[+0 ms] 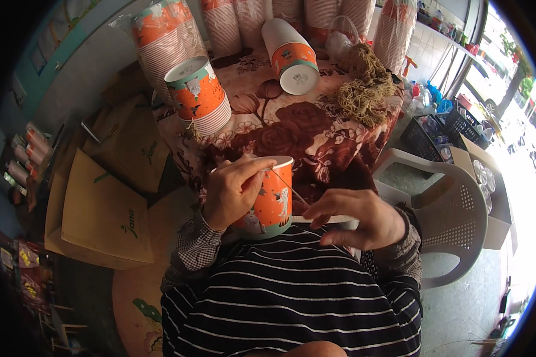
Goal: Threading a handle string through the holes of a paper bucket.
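Close to my lap, an orange paper bucket (pixel 277 199) with a white rim, green base band and animal prints stands upright. My left hand (pixel 238 185) is closed on its rim, thumb and fingers at the upper side. From those fingertips a thin brown cord (pixel 290 185) slants across the bucket's front toward my right hand (pixel 357 219). That hand hovers just right of the bucket, its thumb apart from the fingers; the cord's end reaches its fingertips. Whether the cord passes between those fingers cannot be made out.
On the flowered tablecloth (pixel 307 128) sit a stack of orange buckets (pixel 199 98), a stack lying on its side (pixel 289 56), and a bundle of tan cords (pixel 366 89). Plastic-wrapped stacks line the back. Cardboard boxes (pixel 104 211) stand left, a plastic chair (pixel 452 208) right.
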